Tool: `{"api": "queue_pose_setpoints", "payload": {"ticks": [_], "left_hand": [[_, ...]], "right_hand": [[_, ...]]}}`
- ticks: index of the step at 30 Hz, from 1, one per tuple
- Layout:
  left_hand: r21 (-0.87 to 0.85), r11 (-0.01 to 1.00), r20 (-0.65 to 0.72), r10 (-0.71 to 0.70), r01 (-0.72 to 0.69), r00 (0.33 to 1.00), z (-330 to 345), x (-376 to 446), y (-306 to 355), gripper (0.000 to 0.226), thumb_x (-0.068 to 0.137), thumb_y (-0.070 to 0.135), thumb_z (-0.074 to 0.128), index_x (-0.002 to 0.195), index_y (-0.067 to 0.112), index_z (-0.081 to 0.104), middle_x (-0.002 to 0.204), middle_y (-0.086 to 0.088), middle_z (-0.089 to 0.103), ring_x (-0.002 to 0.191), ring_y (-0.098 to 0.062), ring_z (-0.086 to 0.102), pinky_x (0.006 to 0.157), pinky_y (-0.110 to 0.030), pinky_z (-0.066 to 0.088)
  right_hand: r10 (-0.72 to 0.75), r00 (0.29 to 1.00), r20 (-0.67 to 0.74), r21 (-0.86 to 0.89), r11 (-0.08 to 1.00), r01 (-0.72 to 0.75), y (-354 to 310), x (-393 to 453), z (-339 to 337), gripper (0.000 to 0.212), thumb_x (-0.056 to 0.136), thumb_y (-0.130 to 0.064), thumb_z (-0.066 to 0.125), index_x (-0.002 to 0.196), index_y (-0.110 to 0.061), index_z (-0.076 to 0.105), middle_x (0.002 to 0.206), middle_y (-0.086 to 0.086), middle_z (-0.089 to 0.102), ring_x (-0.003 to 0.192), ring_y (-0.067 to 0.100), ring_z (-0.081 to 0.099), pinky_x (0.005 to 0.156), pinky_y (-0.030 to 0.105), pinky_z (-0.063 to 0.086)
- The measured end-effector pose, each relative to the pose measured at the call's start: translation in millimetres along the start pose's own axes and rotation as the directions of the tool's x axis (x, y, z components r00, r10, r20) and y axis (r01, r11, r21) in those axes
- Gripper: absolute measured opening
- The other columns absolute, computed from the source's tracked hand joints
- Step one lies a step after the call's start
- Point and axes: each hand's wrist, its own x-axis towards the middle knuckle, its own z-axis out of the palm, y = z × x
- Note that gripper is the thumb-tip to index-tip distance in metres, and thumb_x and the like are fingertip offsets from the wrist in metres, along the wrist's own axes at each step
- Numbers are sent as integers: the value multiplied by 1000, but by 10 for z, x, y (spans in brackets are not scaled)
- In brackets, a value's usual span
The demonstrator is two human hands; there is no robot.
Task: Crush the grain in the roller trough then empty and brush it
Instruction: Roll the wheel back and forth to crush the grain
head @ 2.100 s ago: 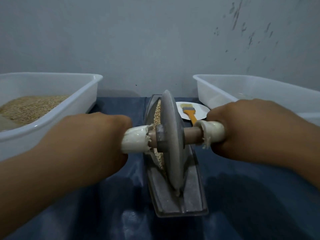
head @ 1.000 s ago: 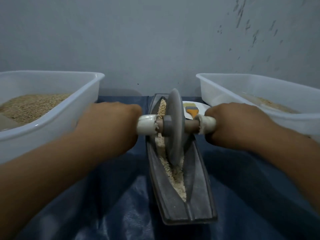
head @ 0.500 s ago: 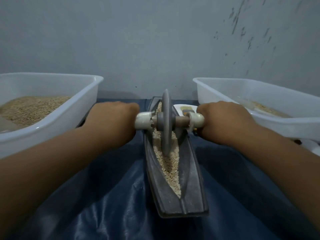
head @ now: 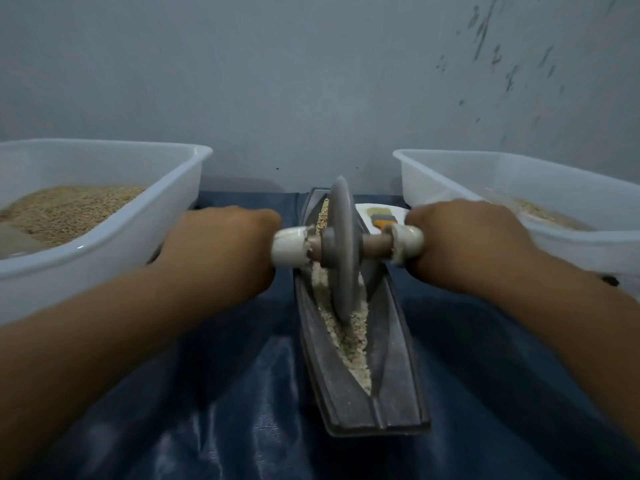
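Note:
A long grey metal trough [head: 391, 386] lies lengthwise in front of me on a blue sheet. Pale crushed grain [head: 349, 337] fills its groove. A grey roller disc [head: 341, 251] stands upright in the groove, a little beyond the trough's middle, on an axle with white handles. My left hand [head: 221, 251] grips the left handle [head: 289, 245]. My right hand [head: 464, 244] grips the right handle [head: 408, 244]. A brush with an orange handle [head: 381, 220] lies on a white plate behind the roller, partly hidden by it.
A white tub [head: 114, 244] holding whole grain stands at the left. Another white tub [head: 450, 181] with a little grain stands at the right. A grey wall rises just behind the trough. The blue sheet [head: 207, 410] covers the surface.
The roller went from the near end of the trough towards the far end, then came back slightly towards me. Both hands kept their grip on the handles.

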Motion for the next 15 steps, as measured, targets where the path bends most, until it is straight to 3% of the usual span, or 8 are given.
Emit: {"api": "queue_pose_setpoints", "payload": {"ticks": [3, 6, 12, 15], "left_hand": [[-38, 996, 89, -80, 84, 993, 125, 335, 17, 25, 76, 29, 64, 73, 30, 39, 62, 9, 41, 59, -18, 45, 59, -30, 38], [-44, 993, 102, -107, 112, 989, 231, 572, -3, 12, 77, 21, 59, 83, 27, 51, 66, 6, 47, 65, -23, 50, 61, -31, 40], [-45, 997, 107, -58, 63, 993, 94, 434, 29, 21, 76, 23, 62, 78, 28, 42, 61, 8, 38, 62, -21, 45, 62, -31, 38], [-50, 999, 110, -11, 16, 994, -113, 156, 71, 23, 77, 28, 61, 76, 29, 38, 61, 8, 39, 58, -18, 45, 59, -29, 39]], "right_hand": [[16, 997, -71, 11, 1000, -15, -27, 415, 217, 18, 67, -27, 66, 71, -25, 49, 61, -9, 46, 51, 11, 37, 47, 22, 21], [25, 991, -132, 45, 999, -19, -15, 638, 330, 13, 70, -20, 57, 68, -24, 44, 60, -8, 47, 51, 10, 39, 47, 23, 22], [-1, 999, -44, 66, 998, 4, 40, 476, 291, 26, 64, -28, 70, 69, -26, 45, 67, -8, 52, 56, 13, 44, 48, 24, 25], [-50, 998, 46, 81, 996, 46, 66, 138, 116, 20, 71, -34, 67, 69, -29, 47, 66, -10, 52, 58, 11, 47, 48, 23, 27]]}}
